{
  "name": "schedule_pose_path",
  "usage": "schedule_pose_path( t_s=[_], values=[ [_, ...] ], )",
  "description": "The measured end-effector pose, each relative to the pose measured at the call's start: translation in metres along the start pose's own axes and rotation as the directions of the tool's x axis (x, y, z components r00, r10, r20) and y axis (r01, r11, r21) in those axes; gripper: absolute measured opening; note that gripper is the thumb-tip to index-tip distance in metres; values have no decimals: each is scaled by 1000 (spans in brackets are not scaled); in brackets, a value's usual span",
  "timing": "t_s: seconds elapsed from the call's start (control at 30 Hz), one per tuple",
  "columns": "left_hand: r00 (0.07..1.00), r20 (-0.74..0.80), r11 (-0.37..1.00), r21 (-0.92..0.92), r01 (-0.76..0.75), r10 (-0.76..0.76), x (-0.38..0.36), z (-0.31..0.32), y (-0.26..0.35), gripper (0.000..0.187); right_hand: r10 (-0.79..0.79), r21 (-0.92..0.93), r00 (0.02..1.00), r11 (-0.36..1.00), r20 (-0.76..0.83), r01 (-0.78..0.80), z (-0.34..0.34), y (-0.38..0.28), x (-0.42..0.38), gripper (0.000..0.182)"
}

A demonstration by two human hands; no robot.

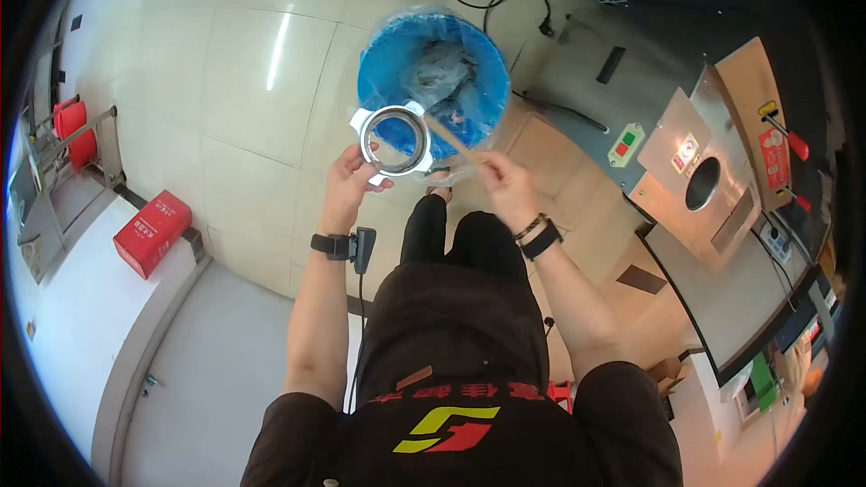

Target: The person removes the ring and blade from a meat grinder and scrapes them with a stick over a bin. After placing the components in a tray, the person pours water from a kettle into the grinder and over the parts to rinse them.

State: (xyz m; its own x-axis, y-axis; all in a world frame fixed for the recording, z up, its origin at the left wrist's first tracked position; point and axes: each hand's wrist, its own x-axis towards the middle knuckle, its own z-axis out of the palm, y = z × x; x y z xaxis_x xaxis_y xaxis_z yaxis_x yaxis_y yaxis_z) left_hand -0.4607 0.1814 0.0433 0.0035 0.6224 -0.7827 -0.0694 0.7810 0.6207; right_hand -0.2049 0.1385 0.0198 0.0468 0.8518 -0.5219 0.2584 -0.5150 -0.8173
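the metal ring (396, 141) is over the blue bin (379, 63), its edge pinched in my left hand (350, 179); my right hand (507, 185) closes around a thin stick (454, 142) reaching the ring. below, red lettering (469, 390) crosses my dark apron (456, 325), too distorted to read.

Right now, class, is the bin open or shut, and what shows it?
Open: no lid covers the bin, and crumpled plastic shows inside it.

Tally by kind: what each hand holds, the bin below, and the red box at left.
Ring, in left hand: 1
Stick, in right hand: 1
Bin: 1
Red box: 1
Total: 4
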Motion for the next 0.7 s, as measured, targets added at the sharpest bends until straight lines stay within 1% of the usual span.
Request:
schedule_pose_path(
  t_s=[0.03, 0.07, 0.1, 0.13, 0.17, 0.2, 0.23, 0.3, 0.37, 0.4, 0.43, 0.5, 0.53, 0.57, 0.63, 0.67, 0.7],
  values=[
    [1000, 10, 1000, -2, 2, -2, -2, 4, 0, 36, -42, -82, 997, 996, 65, 47, 3, -16, -5, 17],
    [1000, -1, 1000, 23, 4, -4, -3, 6, 1, 35, -120, -108, 987, 985, 106, 131, 8, -24, -7, 17],
    [1000, -16, 999, 49, 4, -3, -2, 8, 2, 34, -287, -130, 952, 945, 107, 300, 15, -29, -4, 14],
    [1000, -13, 999, 51, 0, 1, -2, 11, 2, 34, -300, -186, 943, 928, 140, 323, 20, -33, -2, 13],
    [1000, 0, 996, 91, 0, 0, -1, 13, 1, 34, -310, -238, 935, 908, 174, 345, 24, -37, 1, 11],
    [1000, 11, 991, 131, 0, -2, -1, 15, 2, 33, -313, -235, 934, 908, 169, 347, 27, -39, 5, 11],
    [1000, 12, 991, 136, -2, 0, -2, 16, 3, 33, -306, -270, 937, 900, 167, 342, 29, -40, 11, 11],
    [999, -38, 992, 128, 13, -8, -5, 19, 5, 31, -297, -307, 942, 892, 159, 333, 32, -41, 19, 11],
    [998, -59, 990, 143, 13, -4, -4, 23, 7, 32, -274, -431, 953, 849, 131, 304, 32, -36, 26, 13],
    [996, -84, 988, 155, 12, 1, -4, 24, 8, 32, -267, -470, 955, 831, 131, 297, 31, -33, 30, 15],
    [997, -82, 988, 155, 12, 1, -2, 26, 8, 32, -266, -471, 955, 831, 129, 296, 29, -30, 34, 15],
    [987, -148, 968, 249, -29, 68, 2, 29, 7, 33, -161, -580, 976, 785, 148, 217, 24, -22, 38, 17],
    [987, -146, 968, 249, -32, 70, 5, 30, 6, 33, -137, -603, 976, 770, 168, 212, 23, -18, 38, 16],
    [982, -173, 963, 266, -32, 80, 9, 31, 4, 33, -138, -604, 977, 769, 165, 211, 22, -13, 38, 16],
    [976, -200, 958, 284, -25, 85, 14, 32, -1, 34, -53, -583, 972, 792, 231, 181, 18, -10, 34, 16],
    [968, -231, 962, 270, -31, 96, 16, 32, -4, 31, -49, -583, 972, 793, 229, 178, 15, -7, 32, 16],
    [959, -261, 966, 256, -39, 108, 19, 32, -5, 28, -44, -436, 988, 894, 147, 105, 11, -6, 31, 16]
  ],
)
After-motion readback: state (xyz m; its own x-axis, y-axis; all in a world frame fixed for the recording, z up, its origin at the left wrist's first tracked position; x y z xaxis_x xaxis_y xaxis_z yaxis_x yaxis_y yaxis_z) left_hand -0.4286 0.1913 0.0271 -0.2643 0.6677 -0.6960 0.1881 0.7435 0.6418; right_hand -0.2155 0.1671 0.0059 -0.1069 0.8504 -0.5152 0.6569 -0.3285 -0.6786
